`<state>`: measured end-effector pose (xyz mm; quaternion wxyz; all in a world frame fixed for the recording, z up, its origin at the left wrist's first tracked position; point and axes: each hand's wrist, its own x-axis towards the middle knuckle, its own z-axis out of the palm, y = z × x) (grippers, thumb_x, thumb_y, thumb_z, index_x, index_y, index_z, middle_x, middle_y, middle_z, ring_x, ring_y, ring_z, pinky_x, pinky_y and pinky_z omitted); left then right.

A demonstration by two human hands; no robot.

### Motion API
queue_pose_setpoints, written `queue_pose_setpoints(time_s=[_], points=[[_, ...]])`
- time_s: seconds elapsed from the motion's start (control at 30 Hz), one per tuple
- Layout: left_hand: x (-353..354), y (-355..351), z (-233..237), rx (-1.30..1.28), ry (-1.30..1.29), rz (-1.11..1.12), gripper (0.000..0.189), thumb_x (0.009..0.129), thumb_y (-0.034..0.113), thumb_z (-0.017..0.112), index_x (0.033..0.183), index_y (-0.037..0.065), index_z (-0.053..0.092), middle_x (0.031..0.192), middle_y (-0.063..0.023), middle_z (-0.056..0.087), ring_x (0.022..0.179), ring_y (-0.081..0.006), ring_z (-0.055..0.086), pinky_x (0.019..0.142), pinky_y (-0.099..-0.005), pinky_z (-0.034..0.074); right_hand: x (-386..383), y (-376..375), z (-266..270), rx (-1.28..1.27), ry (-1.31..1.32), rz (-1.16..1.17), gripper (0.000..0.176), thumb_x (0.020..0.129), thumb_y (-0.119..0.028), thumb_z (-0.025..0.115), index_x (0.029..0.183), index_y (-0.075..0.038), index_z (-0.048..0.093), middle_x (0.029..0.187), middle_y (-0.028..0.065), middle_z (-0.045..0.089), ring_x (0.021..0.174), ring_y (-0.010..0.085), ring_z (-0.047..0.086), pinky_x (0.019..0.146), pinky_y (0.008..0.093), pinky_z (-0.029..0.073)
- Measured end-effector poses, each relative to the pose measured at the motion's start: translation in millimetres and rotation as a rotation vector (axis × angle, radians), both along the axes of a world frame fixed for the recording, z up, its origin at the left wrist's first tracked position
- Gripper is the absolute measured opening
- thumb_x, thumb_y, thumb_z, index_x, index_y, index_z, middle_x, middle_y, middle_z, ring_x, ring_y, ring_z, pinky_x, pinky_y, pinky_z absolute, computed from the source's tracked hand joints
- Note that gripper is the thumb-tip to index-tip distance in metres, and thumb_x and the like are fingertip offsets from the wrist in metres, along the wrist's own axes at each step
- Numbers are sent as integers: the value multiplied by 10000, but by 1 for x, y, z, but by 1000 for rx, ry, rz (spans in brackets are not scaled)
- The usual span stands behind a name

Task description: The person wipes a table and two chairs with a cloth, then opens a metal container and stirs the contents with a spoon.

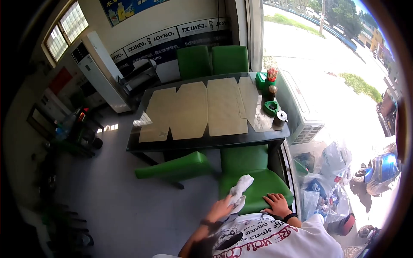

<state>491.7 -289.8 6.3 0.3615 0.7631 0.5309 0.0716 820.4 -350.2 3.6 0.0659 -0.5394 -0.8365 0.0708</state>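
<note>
A white cloth (242, 185) is bunched in my left hand (222, 207), its upper end standing up over the seat of a green chair (258, 182). My right hand (277, 204) rests on the right part of that same green chair, fingers spread and flat, with nothing seen in it. Beyond the chair stands a dark table (193, 142) with an unfolded sheet of cardboard (189, 109) on its top.
At the table's right end are a green ashtray (271, 108), a metal-lidded jar (281, 118) and a red-topped holder (272, 75). A second green chair (174, 167) stands left. Plastic bags (329, 189) lie outside, right. Two green chairs (230, 60) stand behind the table.
</note>
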Motion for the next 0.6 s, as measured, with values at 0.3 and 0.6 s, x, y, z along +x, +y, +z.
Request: queue_pose_setpoints(time_s=[0.3, 0.6], points=[[25, 125, 26, 249, 22, 169, 395, 836, 355, 634, 1126, 102, 546, 974, -183, 667, 846, -400, 650, 731, -492, 522, 10, 133, 39, 147, 191, -58, 555, 762, -542, 627, 1101, -106, 682, 1061, 96, 682, 964, 276, 638, 896, 393, 452], [53, 188, 39, 529, 123, 353, 330, 803, 291, 649, 1038, 76, 565, 943, -140, 607, 833, -341, 651, 693, -455, 530, 19, 226, 58, -28, 142, -19, 586, 800, -556, 596, 1104, -59, 661, 975, 161, 688, 936, 325, 640, 871, 401, 451]])
